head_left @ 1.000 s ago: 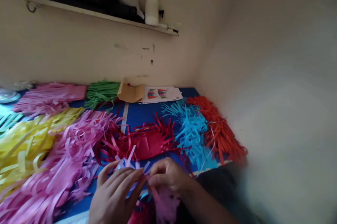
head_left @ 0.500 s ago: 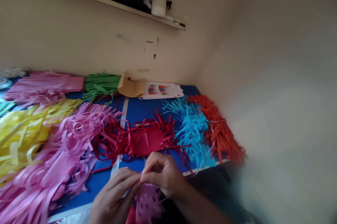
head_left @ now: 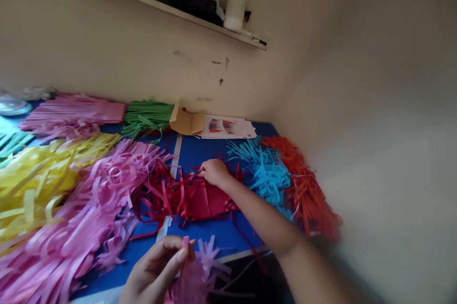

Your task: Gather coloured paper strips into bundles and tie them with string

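At the bottom of the view, my left hand (head_left: 159,266) pinches the top end of a pink fringed paper tassel (head_left: 193,275) between thumb and fingers. The tassel's cut strips hang and splay below and to the right, over the front edge of the blue table (head_left: 143,251). My right hand (head_left: 215,172) is stretched far forward over the red fringed paper (head_left: 207,201). Its fingers are curled together at the back edge of that pile; what lies between them, if anything, is too small to make out.
Pink fringe (head_left: 82,218) and yellow fringe (head_left: 46,175) lie to the left. Blue fringe (head_left: 269,171) and orange fringe (head_left: 310,190) are on the right. Green fringe (head_left: 150,116), a brown envelope (head_left: 187,122) and a printed card (head_left: 232,128) sit along the wall, under a shelf (head_left: 171,6).
My right hand has let go of the pink tassel and moved forward to the red fringe. My left hand still holds the tassel. The view has shifted slightly left.
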A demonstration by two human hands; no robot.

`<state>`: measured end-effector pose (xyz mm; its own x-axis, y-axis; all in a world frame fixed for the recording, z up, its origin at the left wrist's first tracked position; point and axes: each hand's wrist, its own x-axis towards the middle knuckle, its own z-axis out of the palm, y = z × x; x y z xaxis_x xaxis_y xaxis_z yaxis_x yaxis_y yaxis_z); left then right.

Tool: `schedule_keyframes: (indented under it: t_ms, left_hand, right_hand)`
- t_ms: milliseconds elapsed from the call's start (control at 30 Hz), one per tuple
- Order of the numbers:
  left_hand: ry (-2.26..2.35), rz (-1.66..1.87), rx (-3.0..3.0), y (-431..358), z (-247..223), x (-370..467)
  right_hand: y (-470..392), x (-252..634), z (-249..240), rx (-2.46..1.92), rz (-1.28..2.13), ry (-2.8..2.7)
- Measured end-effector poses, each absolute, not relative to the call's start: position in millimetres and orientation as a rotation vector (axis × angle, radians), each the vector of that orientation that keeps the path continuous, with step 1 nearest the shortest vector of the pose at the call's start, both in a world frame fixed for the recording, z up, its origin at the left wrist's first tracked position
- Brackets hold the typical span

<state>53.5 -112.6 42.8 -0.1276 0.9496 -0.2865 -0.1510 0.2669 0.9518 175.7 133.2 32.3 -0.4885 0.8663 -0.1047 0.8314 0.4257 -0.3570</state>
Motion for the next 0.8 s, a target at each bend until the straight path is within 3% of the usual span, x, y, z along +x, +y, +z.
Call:
schedule_keyframes:
  t_ms: [200, 333, 533, 800]
  left_hand:
    - [1.157, 1.225, 0.444, -102, 50, 60]
    - [1.059, 1.205, 0.316, -100, 52, 72]
    - [1.342, 1.237, 0.998, -100, 44, 83]
    - [1.363, 1.302, 1.640, -97, 44, 92]
  right_hand:
    - [116, 216, 78, -1.484, 0.602, -2.391]
    - [39, 238, 85, -1.078, 0.909, -2.070]
    - [-58, 246, 47, -0.988, 1.260, -1.526]
    - [-68, 262, 45, -0.920, 1.306, -1.433]
